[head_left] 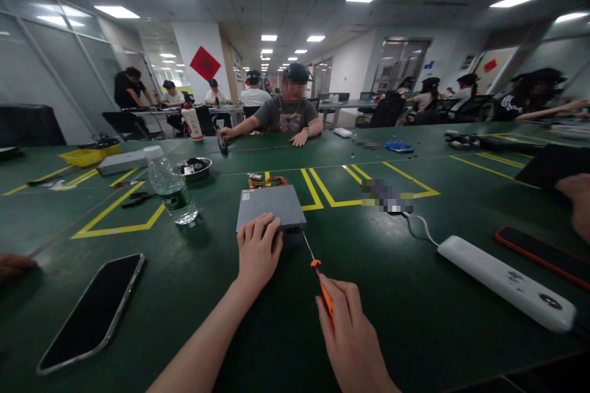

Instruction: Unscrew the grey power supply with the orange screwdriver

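Observation:
A grey computer power supply (276, 202) lies flat on the green table, with a bundle of coloured wires (271, 181) coming out at its far side. My left hand (259, 245) grips its near left part, fingers over the top and thumb at the front edge. In my right hand (350, 325) is a screwdriver (327, 298) with an orange and black handle, its fingers closed around it. The thin metal shaft slants up to the right front corner of the power supply. Whether the tip sits in a screw is too small to tell.
Left of the power supply stand a water bottle (173, 190) and a metal bowl (194, 167). A phone (94, 313) lies at the near left. On the right are a white power strip (504, 282) and an orange-edged phone (544, 252). Another person (290, 110) sits across the table.

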The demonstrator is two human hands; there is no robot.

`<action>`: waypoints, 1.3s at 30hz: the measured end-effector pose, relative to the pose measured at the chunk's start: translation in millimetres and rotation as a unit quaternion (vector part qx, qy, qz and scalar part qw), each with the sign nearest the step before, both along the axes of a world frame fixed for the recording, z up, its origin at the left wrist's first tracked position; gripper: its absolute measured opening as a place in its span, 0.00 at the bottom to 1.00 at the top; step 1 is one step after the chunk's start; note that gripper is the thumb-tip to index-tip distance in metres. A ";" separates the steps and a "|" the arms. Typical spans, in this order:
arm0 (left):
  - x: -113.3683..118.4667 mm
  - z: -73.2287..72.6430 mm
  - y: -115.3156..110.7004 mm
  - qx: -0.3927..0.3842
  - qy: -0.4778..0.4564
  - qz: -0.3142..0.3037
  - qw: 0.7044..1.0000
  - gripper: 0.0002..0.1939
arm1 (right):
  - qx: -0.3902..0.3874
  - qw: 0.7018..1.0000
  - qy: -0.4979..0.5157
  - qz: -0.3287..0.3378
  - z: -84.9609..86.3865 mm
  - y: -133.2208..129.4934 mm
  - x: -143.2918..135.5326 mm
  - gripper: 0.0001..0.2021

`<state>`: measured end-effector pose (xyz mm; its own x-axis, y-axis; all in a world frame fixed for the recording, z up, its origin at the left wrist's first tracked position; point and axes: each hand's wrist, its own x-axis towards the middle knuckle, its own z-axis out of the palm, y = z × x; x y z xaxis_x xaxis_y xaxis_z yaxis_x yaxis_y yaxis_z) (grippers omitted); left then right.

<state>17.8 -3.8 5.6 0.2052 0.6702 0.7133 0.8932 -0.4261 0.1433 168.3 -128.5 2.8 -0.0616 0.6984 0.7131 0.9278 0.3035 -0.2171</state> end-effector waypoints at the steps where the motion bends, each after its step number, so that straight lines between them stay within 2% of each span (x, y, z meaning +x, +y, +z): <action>1: -0.1 0.0 0.0 0.000 -0.001 0.000 1.000 0.13 | 0.003 1.000 -0.008 0.003 1.5 0.0 2.8 0.16; 6: 0.4 0.3 -0.1 0.002 -0.004 -0.003 1.000 0.13 | -0.001 0.999 -0.024 -0.039 2.8 3.2 15.6 0.15; 11: 0.7 1.3 -1.3 0.003 -0.004 -0.001 1.000 0.14 | -0.072 0.997 0.024 0.005 -4.2 0.4 8.5 0.19; 16: 0.1 1.9 -2.4 0.000 -0.002 -0.004 1.000 0.14 | 0.030 0.999 0.024 0.018 -9.7 -1.6 -1.0 0.14; 18: -0.3 1.7 -2.4 0.000 -0.003 -0.008 1.000 0.15 | 0.047 0.999 0.009 0.013 -7.9 0.0 0.7 0.14; 24: -1.2 1.0 -1.6 -0.004 -0.003 -0.012 1.000 0.15 | -0.015 0.999 0.023 -0.028 1.9 4.4 15.0 0.15; 27: -1.0 0.7 -1.3 -0.005 -0.001 -0.012 1.000 0.15 | -0.044 0.997 0.056 -0.006 1.7 3.1 16.2 0.15; 34: -1.0 1.6 -2.7 -0.008 0.000 -0.013 1.000 0.15 | -0.013 0.996 0.052 0.069 -4.2 -1.5 2.7 0.17; 39: -1.3 1.9 -3.0 -0.012 0.003 -0.014 1.000 0.16 | -0.019 0.997 0.074 0.026 0.6 -0.6 14.0 0.16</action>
<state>16.5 -6.8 7.5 0.2278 0.6816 0.6953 0.8821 -0.4468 0.1490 182.3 -129.2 3.5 0.0055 0.7234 0.6904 0.8675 0.3400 -0.3632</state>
